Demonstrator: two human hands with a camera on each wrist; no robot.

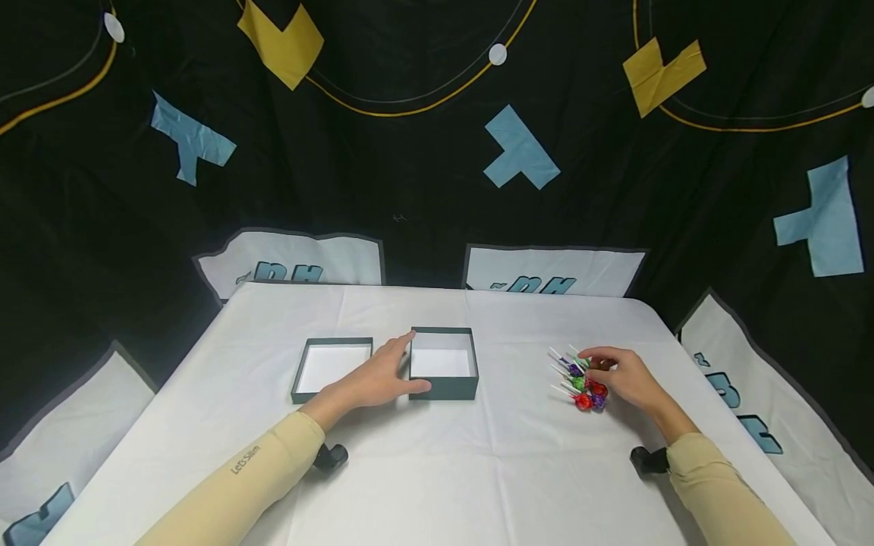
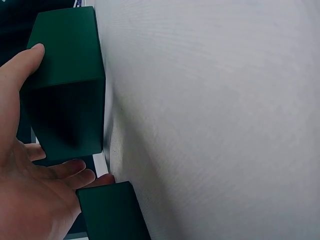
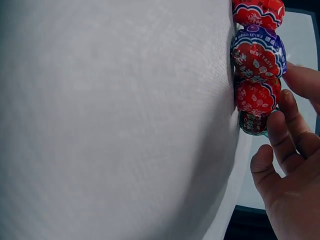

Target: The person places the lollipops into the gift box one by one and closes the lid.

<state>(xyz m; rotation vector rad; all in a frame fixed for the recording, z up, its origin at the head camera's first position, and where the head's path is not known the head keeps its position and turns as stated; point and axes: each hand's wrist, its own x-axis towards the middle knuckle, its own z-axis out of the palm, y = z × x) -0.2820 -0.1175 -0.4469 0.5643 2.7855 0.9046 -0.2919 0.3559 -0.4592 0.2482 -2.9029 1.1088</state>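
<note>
My left hand [image 1: 378, 377] holds the left side of a dark green open box [image 1: 454, 389], white inside. In the left wrist view the thumb lies on the box's front face [image 2: 67, 45], and the other fingers reach along its side. A shallow lid [image 1: 300, 397] of the same green, white inside, lies to the left of that hand. At the right, my right hand [image 1: 628, 377] has its bent thumb and forefinger at a cluster of wrapped lollipops [image 1: 579, 384], with red, purple and green wrappers and white sticks pointing left. Whether it pinches one is hidden.
A white cloth covers the table [image 1: 505, 470]. Behind the table hangs a black curtain [image 1: 410, 189] with blue and yellow pieces. Black wrist cameras [image 1: 331, 458] sit under both forearms, close to the cloth.
</note>
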